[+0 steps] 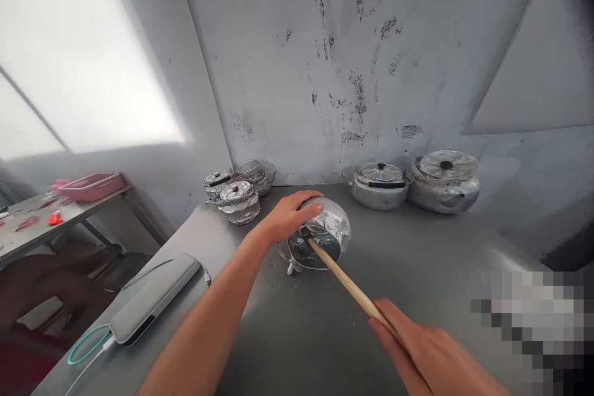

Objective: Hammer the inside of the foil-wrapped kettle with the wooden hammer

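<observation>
A dented silver metal pot point(341, 223) lies tipped on its side in the middle of the table, its open mouth facing me. My left hand point(293, 213) grips the pot from above, thumb and fingers over its curved wall. In my right hand point(413, 340) is the wooden handle of what looks like a hammer point(346, 278). Its small dark head reaches into the pot's mouth near the upper left rim, and its exact shape is hard to make out. A small spout or handle fitting point(291, 267) sticks out below the pot at the left.
Several lidded metal pots point(239, 201) stand at the back left. Two larger ones point(378, 189) sit by the wall at the right. A grey case point(155, 300) with cables lies on the left. Beyond the metal table point(288, 346), a side table holds a pink basket point(93, 187).
</observation>
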Demonstrator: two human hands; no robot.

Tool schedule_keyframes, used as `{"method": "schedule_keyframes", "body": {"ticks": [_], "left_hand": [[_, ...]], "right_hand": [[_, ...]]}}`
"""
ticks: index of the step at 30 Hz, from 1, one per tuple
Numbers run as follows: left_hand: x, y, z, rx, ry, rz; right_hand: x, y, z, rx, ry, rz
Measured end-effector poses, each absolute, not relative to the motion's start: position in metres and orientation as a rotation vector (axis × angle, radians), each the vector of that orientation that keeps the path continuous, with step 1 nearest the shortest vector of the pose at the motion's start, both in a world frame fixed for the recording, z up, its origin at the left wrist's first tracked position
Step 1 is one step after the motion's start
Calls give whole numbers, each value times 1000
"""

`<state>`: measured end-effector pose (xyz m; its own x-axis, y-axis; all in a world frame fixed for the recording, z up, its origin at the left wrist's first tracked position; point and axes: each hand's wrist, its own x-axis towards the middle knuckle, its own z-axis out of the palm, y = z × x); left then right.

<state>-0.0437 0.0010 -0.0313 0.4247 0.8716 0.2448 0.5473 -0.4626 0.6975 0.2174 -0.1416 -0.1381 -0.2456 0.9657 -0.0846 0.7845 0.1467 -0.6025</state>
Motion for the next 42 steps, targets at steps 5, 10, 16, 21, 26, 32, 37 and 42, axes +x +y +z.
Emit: {"method": "schedule_keyframes", "body": {"ticks": [5, 10, 16, 21, 26, 32, 37, 42], "left_hand": [[-51, 2, -29, 2151, 1204, 780], [-67, 3, -19, 2189, 1283, 619], [-82, 5, -15, 2166, 1350, 656], [-88, -1, -4, 2188, 1408, 778], [-95, -20, 20, 2191, 1422, 982], [-80, -74, 58, 2358, 1326, 1122], [-66, -116, 77, 2462, 1201, 1222], [-63, -134, 83, 2411, 1105, 1279]], "right_hand": [[211, -135, -118, -1660, -2150, 753], [216, -126, -109, -1578, -2129, 679], [222, -120, -108, -1522, -2105, 612], [226, -116, -99, -1485, -2117, 531], [229, -115, -94, -1466, -2045, 432], [235, -122, -100, -1433, -1774, 416], [234, -124, -98, -1345, -1586, 560], [224, -128, -85, -1293, -1425, 691]]}}
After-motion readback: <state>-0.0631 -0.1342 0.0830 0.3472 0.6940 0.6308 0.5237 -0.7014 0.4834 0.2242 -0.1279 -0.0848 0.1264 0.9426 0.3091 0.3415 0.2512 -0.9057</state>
